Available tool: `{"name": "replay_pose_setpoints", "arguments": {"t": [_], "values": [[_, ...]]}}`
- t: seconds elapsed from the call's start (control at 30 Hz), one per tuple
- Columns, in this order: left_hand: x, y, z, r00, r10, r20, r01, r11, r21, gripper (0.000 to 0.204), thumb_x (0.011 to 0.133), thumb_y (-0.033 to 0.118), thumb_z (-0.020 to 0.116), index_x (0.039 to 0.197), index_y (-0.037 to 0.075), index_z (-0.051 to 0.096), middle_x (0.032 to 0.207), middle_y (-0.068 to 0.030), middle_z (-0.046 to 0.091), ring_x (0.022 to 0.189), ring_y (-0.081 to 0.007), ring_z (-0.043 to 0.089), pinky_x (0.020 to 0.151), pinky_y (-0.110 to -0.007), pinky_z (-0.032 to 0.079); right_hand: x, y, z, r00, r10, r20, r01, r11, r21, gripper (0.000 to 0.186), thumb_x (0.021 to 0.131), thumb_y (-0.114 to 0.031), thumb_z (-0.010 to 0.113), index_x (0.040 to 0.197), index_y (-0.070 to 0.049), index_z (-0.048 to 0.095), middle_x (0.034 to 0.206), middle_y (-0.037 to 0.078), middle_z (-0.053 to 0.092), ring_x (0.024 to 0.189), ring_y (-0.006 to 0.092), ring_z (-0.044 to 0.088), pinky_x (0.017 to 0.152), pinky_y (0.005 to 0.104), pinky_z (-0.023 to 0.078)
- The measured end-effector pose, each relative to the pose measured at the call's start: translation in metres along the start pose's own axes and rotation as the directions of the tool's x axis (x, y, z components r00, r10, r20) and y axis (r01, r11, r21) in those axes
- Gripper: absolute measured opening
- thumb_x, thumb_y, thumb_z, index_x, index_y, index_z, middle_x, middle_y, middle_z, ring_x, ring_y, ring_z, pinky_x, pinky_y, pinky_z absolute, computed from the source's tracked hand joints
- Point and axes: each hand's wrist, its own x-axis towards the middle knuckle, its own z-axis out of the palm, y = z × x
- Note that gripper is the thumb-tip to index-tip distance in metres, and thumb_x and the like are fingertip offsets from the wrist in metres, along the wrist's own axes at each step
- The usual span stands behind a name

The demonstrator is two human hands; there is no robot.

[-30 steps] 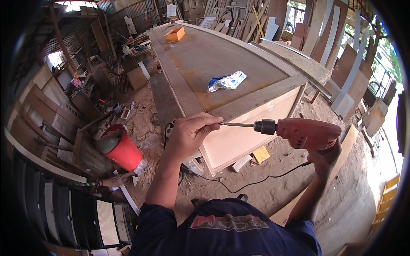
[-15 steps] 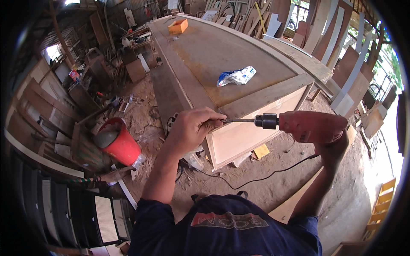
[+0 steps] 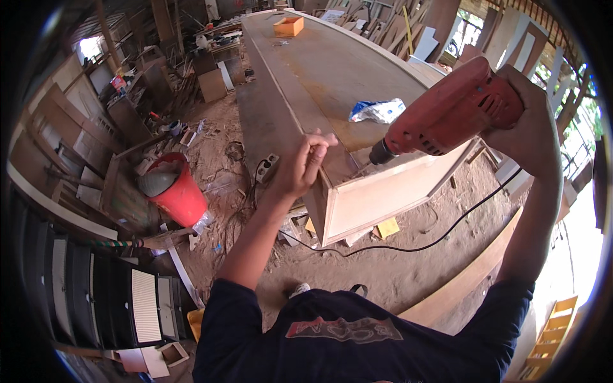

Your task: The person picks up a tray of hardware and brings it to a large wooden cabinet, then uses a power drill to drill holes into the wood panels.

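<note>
A red corded power drill (image 3: 440, 108) is in my right hand (image 3: 527, 121), raised high on the right. Its black chuck (image 3: 382, 153) tilts down to the left, and the thin bit (image 3: 361, 171) points at the top of a long wooden cabinet (image 3: 389, 204) lying flat, by its near corner. Whether the bit touches the wood I cannot tell. My left hand (image 3: 306, 166) is by the cabinet's left edge, apart from the bit, with thumb and fingers closed together. Anything between those fingers is too small to make out.
A crumpled blue-and-white plastic packet (image 3: 377, 111) and an orange box (image 3: 288, 26) lie on the cabinet. The drill's black cord (image 3: 440, 242) loops past its near end. To the left stand a red bucket (image 3: 182, 198), a power strip (image 3: 268, 167) and black louvred panels (image 3: 115, 293).
The drill has risen and swung from level to pointing down at the cabinet. My left hand has let go of the bit's end and moved up and right.
</note>
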Motion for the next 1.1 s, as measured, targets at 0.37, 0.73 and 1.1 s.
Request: {"name": "replay_pose_setpoints", "arguments": {"t": [0.37,0.73,1.1], "values": [[-0.010,-0.014,0.039,0.911,-0.183,-0.370,0.064,0.949,-0.310,0.020,0.112,0.017,0.041,0.108,0.001,0.050,0.087,-0.0173,0.076,0.091,-0.0243,0.074,0.094,-0.042,0.054,0.073,-0.025,0.001,0.973,-0.161,0.164,0.185,0.972,-0.146,0.070,0.058,-0.007,0.091,0.122,-0.003,0.063,0.104,0.007,0.069,0.094,0.0153,0.066,0.086,0.0326,0.055],[-0.008,-0.013,0.038,0.904,-0.163,-0.396,0.069,0.968,-0.240,0.025,0.111,0.021,0.043,0.107,-0.001,0.053,0.082,-0.0157,0.074,0.085,-0.0261,0.073,0.091,-0.043,0.057,0.103,-0.047,0.025,0.946,-0.183,0.266,0.254,0.930,-0.265,0.062,0.055,-0.017,0.092,0.111,-0.006,0.067,0.091,0.009,0.068,0.084,0.0215,0.067,0.079,0.0371,0.055],[-0.006,-0.010,0.031,0.897,-0.171,-0.408,0.074,0.967,-0.244,0.017,0.110,0.012,0.045,0.102,-0.001,0.053,0.083,-0.0170,0.075,0.082,-0.0265,0.076,0.087,-0.041,0.058,0.108,-0.016,0.023,0.944,-0.252,0.211,0.308,0.902,-0.303,0.085,0.056,-0.011,0.092,0.135,-0.002,0.061,0.117,0.012,0.067,0.107,0.0222,0.068,0.093,0.0362,0.057]]}}
